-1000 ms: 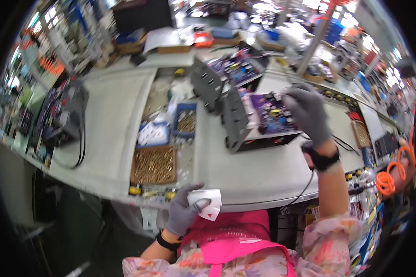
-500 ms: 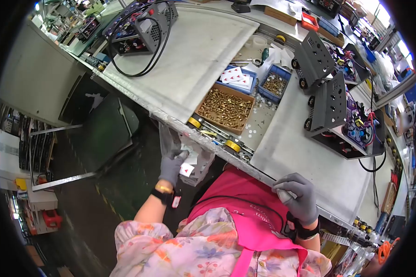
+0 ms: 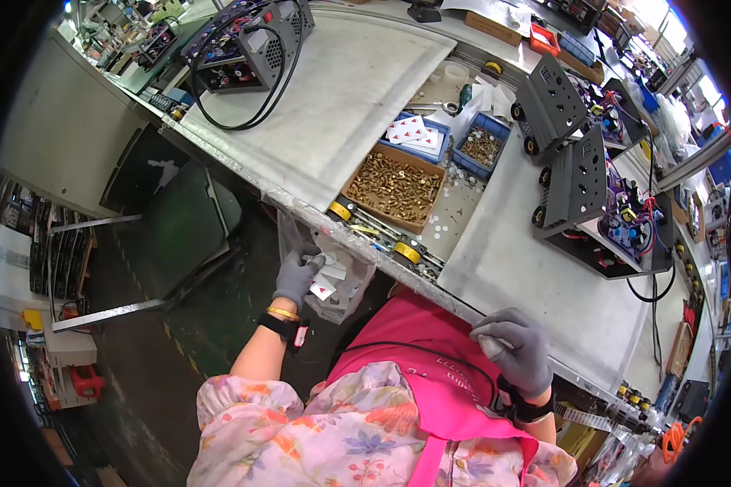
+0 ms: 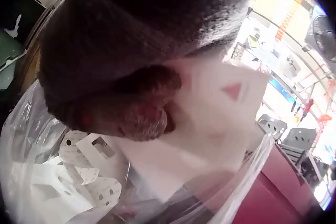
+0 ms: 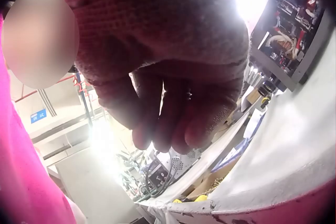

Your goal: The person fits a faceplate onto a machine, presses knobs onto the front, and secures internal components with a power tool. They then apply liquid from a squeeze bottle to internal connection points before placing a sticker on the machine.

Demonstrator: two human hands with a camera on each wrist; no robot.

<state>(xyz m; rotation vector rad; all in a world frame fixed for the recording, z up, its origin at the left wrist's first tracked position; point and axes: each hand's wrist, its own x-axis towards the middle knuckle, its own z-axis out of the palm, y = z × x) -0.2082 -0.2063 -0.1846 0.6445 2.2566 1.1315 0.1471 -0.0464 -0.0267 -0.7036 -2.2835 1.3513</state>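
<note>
My gloved left hand (image 3: 298, 274) is low at the table's front edge, over the mouth of a clear plastic bag (image 3: 356, 290). Its curled fingers hold a white sticker sheet (image 4: 210, 124) with a red triangle, blurred in the left wrist view. Inside the bag lie scraps of white paper (image 4: 79, 182), some with punched-out holes. My gloved right hand (image 3: 518, 351) is in front of the pink apron (image 3: 398, 333), near the table edge. Its fingers (image 5: 170, 124) hang loosely bent, with nothing between them.
A cardboard tray of brass screws (image 3: 394, 185), a blue tray of sticker sheets (image 3: 418, 138) and a blue screw bin (image 3: 481, 146) stand on the table. Opened dark machines with circuit boards (image 3: 617, 211) are at the right, another cabled machine (image 3: 252, 53) at the left. A green chair (image 3: 170, 227) is below.
My left hand has gone down from the apron to the bag with the sheet. The right hand has drawn back from the opened machine to the apron. The head view has swung left and down.
</note>
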